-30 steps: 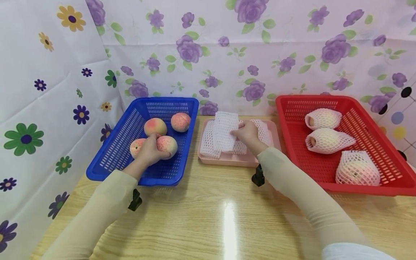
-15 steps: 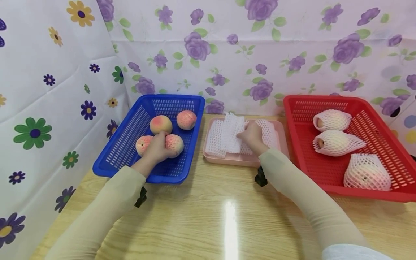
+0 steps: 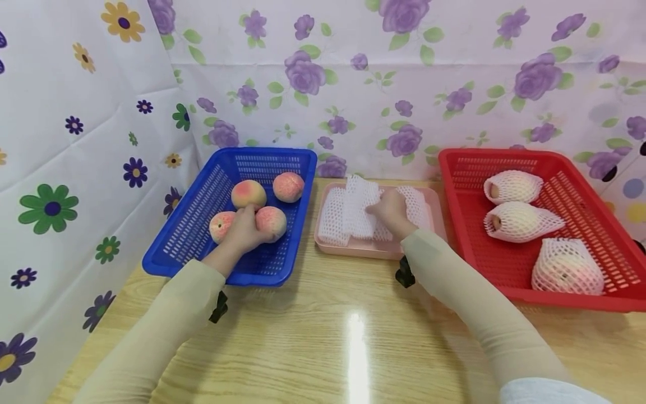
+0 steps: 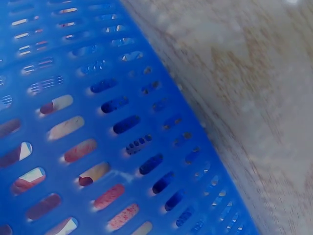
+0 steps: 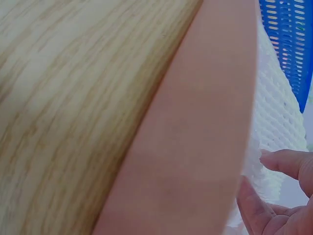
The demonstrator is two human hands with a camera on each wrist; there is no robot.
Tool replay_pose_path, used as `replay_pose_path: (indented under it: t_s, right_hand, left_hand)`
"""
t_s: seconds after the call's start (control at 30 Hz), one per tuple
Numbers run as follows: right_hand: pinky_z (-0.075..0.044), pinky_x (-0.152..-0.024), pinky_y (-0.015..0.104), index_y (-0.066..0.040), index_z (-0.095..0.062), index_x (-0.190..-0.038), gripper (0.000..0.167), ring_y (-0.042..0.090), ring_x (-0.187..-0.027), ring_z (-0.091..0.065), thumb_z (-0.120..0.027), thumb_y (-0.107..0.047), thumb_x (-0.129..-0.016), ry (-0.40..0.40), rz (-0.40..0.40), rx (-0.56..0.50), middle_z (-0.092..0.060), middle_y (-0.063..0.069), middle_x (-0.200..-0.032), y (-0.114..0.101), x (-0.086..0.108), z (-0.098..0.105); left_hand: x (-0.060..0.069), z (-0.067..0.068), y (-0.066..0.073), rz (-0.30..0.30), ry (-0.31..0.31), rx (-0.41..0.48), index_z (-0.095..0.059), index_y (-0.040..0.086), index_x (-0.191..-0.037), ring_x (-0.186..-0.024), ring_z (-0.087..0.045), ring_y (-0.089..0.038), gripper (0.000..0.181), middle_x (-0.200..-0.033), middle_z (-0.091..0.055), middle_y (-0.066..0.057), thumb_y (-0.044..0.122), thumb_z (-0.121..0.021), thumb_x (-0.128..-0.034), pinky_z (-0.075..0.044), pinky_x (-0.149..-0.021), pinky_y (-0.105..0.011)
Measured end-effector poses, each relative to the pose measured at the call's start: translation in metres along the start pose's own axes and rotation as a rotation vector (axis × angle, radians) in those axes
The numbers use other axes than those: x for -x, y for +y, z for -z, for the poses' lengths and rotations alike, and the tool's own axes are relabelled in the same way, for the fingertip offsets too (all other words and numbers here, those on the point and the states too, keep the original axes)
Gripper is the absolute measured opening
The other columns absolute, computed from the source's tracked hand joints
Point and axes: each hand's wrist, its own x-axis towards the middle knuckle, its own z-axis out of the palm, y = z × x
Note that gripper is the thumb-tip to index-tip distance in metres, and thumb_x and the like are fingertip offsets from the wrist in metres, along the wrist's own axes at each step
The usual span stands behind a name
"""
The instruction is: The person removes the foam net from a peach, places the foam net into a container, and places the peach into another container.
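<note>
Left of centre: left hand (image 3: pixel 242 231) grips 1 peach (image 3: pixel 272 224) in blue basket (image 3: pixel 259 279). Mid-frame: right hand (image 3: pixel 390 213) touches foam net (image 3: pixel 359 210) over pink tray (image 3: pixel 358 251); pinch unclear. Barely shifted in 0.5 s; peach bare, not yet out.

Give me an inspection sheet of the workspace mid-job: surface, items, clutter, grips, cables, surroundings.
Surface: pale wood-grain table, with a glare streak.
Job items: four round pink-yellow peaches in a blue perforated plastic basket; white mesh foam sleeves in a pink rectangular tray; three fruits in white foam netting in a red perforated plastic basket.
Clutter: nothing seen.
Grips: left grip holds the near-right peach; right grip at the sleeves, hold unclear.
Cables: nothing seen.
Surroundings: white flower-print cloth behind and at left.
</note>
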Motion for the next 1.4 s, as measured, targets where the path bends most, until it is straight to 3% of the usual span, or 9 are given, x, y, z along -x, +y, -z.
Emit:
replay_pose_path:
  t_s: [0.3, 0.4, 0.5, 0.57, 0.7, 0.8, 0.9, 1.07, 1.4]
  right_hand:
    - [-0.045, -0.101, 0.044, 0.007, -0.058, -0.120, 0.051, 0.037, -0.117, -0.053, -0.074, -0.021, -0.080, 0.023, 0.044, 0.056, -0.058, 0.022, -0.126, -0.003, 0.003, 0.016]
    - [-0.051, -0.086, 0.039, 0.005, -0.063, -0.095, 0.033, 0.030, -0.091, -0.058, -0.074, -0.022, -0.080, 0.034, 0.058, 0.061, -0.064, 0.017, -0.094, -0.004, 0.003, 0.022]
    - [-0.042, -0.061, 0.031, -0.004, -0.046, -0.066, 0.037, 0.018, -0.062, -0.040, -0.075, -0.022, -0.079, 0.051, 0.074, 0.059, -0.042, 0.002, -0.063, -0.006, 0.004, 0.027]
    - [-0.031, -0.052, 0.027, -0.011, -0.032, -0.060, 0.048, 0.013, -0.055, -0.027, -0.075, -0.022, -0.079, 0.051, 0.080, 0.053, -0.027, -0.004, -0.057, -0.009, 0.005, 0.030]
    - [-0.029, -0.046, 0.023, -0.013, -0.028, -0.056, 0.053, 0.010, -0.048, -0.030, -0.075, -0.024, -0.080, 0.030, 0.084, 0.034, -0.028, -0.005, -0.049, -0.017, 0.008, 0.039]
    - [-0.038, -0.051, 0.024, -0.010, -0.039, -0.060, 0.044, 0.014, -0.057, -0.044, -0.074, -0.027, -0.081, 0.006, 0.077, 0.027, -0.044, -0.001, -0.057, -0.022, 0.012, 0.046]
    - [-0.049, -0.067, 0.032, -0.003, -0.057, -0.082, 0.031, 0.021, -0.079, -0.053, -0.072, -0.030, -0.083, -0.018, 0.079, 0.026, -0.059, 0.008, -0.084, -0.026, 0.017, 0.054]
    - [-0.052, -0.087, 0.042, 0.001, -0.054, -0.123, 0.054, 0.032, -0.102, -0.060, -0.068, -0.034, -0.085, -0.064, 0.069, 0.006, -0.060, 0.019, -0.118, -0.031, 0.022, 0.072]
    - [-0.050, -0.095, 0.044, -0.002, -0.049, -0.132, 0.057, 0.034, -0.110, -0.058, -0.068, -0.030, -0.087, -0.110, 0.074, -0.120, -0.053, 0.019, -0.133, -0.038, 0.041, 0.111]
  left_hand:
    - [0.000, 0.000, 0.000, -0.009, 0.002, 0.058, -0.034, -0.015, -0.133, -0.124, -0.040, -0.044, 0.072, -0.133, -0.040, -0.035, 0.014, -0.070, -0.0786, -0.036, -0.105, -0.054]
    - [0.000, 0.001, 0.001, -0.015, 0.006, 0.081, -0.034, -0.016, -0.133, -0.124, -0.040, -0.044, 0.071, -0.133, -0.040, -0.035, 0.012, -0.070, -0.0787, -0.036, -0.105, -0.054]
    - [0.001, 0.005, 0.003, -0.032, 0.020, 0.107, -0.035, -0.017, -0.130, -0.124, -0.040, -0.045, 0.070, -0.132, -0.041, -0.036, 0.013, -0.071, -0.0790, -0.037, -0.105, -0.053]
    - [0.002, 0.009, 0.006, -0.037, 0.028, 0.125, -0.034, -0.016, -0.131, -0.125, -0.041, -0.045, 0.071, -0.133, -0.041, -0.035, 0.015, -0.072, -0.0798, -0.037, -0.105, -0.053]
    - [0.006, 0.021, 0.011, -0.023, 0.039, 0.159, -0.030, -0.013, -0.135, -0.128, -0.040, -0.044, 0.074, -0.138, -0.038, -0.034, 0.019, -0.071, -0.0831, -0.036, -0.106, -0.053]
    - [0.010, 0.029, 0.015, -0.008, 0.038, 0.173, -0.027, -0.011, -0.138, -0.129, -0.039, -0.044, 0.075, -0.140, -0.037, -0.033, 0.021, -0.069, -0.0856, -0.037, -0.106, -0.053]
    - [0.014, 0.033, 0.022, 0.006, 0.039, 0.200, -0.028, -0.008, -0.139, -0.129, -0.040, -0.043, 0.073, -0.139, -0.038, -0.031, 0.023, -0.068, -0.0867, -0.039, -0.104, -0.052]
    - [0.018, 0.036, 0.033, 0.023, 0.054, 0.289, -0.029, -0.001, -0.141, -0.130, -0.041, -0.039, 0.073, -0.141, -0.039, -0.024, 0.027, -0.069, -0.0871, -0.041, -0.103, -0.051]
    - [0.021, 0.037, 0.062, -0.014, 0.056, 0.360, -0.034, -0.002, -0.139, -0.127, -0.045, -0.039, 0.067, -0.137, -0.043, -0.024, 0.026, -0.068, -0.0877, -0.042, -0.103, -0.050]
